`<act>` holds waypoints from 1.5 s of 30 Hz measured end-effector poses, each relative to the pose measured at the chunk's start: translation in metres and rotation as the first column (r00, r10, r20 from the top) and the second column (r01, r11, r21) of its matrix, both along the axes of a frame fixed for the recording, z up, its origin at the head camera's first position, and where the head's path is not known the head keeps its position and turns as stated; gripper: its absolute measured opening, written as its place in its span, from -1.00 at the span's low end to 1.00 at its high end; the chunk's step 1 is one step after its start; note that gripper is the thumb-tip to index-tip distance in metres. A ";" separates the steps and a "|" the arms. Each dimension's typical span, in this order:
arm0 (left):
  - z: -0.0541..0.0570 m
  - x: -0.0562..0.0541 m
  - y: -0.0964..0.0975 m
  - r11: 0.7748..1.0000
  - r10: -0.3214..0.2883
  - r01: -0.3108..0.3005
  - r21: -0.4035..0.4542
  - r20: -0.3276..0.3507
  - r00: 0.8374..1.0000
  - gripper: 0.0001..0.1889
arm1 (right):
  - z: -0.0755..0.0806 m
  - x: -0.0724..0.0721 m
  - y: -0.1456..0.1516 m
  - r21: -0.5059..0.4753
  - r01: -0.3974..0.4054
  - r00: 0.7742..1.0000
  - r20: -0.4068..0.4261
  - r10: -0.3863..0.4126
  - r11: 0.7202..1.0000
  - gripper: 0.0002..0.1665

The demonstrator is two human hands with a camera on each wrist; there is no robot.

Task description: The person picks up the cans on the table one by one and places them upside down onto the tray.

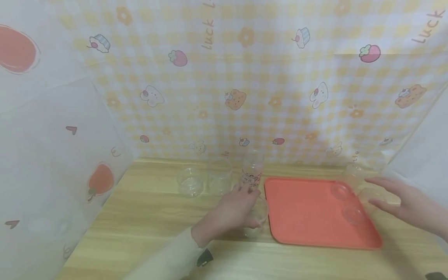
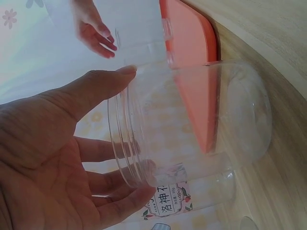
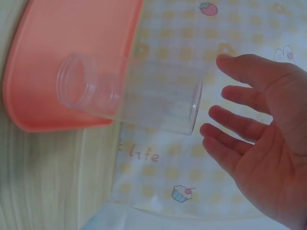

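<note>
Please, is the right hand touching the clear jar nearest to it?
Apart. The right wrist view shows a narrow gap between the right hand and the clear jar, with the checked cloth visible in it.

- Clear jar point(image 2: 196, 105) with a threaded mouth: stands upright on the table point(image 1: 147, 229), just left of the red tray point(image 1: 315, 214); the left hand point(image 1: 232, 208) grips its rim, thumb on one side and fingers on the other.
- Second clear jar point(image 3: 158, 96): stands mouth down near the tray's right edge, its flat base close to the right hand's spread fingers point(image 3: 240, 122).
- Third clear jar point(image 1: 354, 175): stands behind the second, also mouth down.
</note>
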State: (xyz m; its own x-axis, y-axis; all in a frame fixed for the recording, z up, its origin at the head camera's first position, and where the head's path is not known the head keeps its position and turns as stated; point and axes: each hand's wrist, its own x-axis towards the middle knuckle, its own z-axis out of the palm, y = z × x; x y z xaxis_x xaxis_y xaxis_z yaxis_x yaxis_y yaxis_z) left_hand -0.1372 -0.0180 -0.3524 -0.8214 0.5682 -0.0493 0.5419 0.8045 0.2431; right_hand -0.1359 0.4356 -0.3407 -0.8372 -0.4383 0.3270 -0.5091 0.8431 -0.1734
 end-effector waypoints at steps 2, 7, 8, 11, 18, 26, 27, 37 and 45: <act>0.000 0.000 0.000 1.000 -0.003 0.003 0.001 -0.003 1.000 -0.11 | 0.001 -0.001 0.000 0.006 -0.013 1.000 -0.027 0.013 1.000 -0.26; 0.002 -0.001 -0.001 1.000 -0.014 0.014 0.016 -0.004 1.000 -0.13 | 0.001 -0.003 -0.002 -0.003 -0.032 0.996 -0.080 0.031 0.999 -0.28; 0.002 -0.001 -0.002 1.000 -0.015 0.015 0.021 -0.001 1.000 -0.13 | 0.001 -0.003 -0.003 -0.004 -0.033 0.996 -0.083 0.032 0.999 -0.28; 0.003 -0.003 -0.003 0.999 -0.018 0.018 0.027 0.003 1.000 -0.13 | 0.002 -0.003 -0.004 -0.016 -0.041 0.996 -0.080 0.039 0.999 -0.28; 0.006 -0.005 -0.007 0.999 -0.034 0.033 0.043 0.007 0.999 -0.14 | 0.004 -0.004 -0.006 -0.037 0.003 0.998 -0.064 -0.005 0.999 -0.26; 0.017 -0.008 -0.013 0.993 -0.044 0.040 0.109 0.031 0.999 -0.15 | 0.010 -0.004 -0.004 -0.034 0.037 0.999 -0.025 -0.038 0.999 -0.27; 0.018 -0.008 -0.014 0.993 -0.043 0.039 0.113 0.033 0.999 -0.14 | 0.010 -0.003 -0.004 -0.035 0.041 0.999 -0.020 -0.042 0.999 -0.26; 0.026 -0.007 -0.021 0.987 -0.048 0.046 0.157 0.009 0.999 -0.19 | 0.010 -0.002 -0.006 -0.126 0.000 0.999 -0.034 -0.004 0.992 -0.28; 0.035 -0.007 -0.030 0.978 -0.041 0.038 0.206 0.009 0.999 -0.35 | 0.010 -0.001 -0.008 -0.126 -0.011 1.000 -0.027 0.008 0.992 -0.28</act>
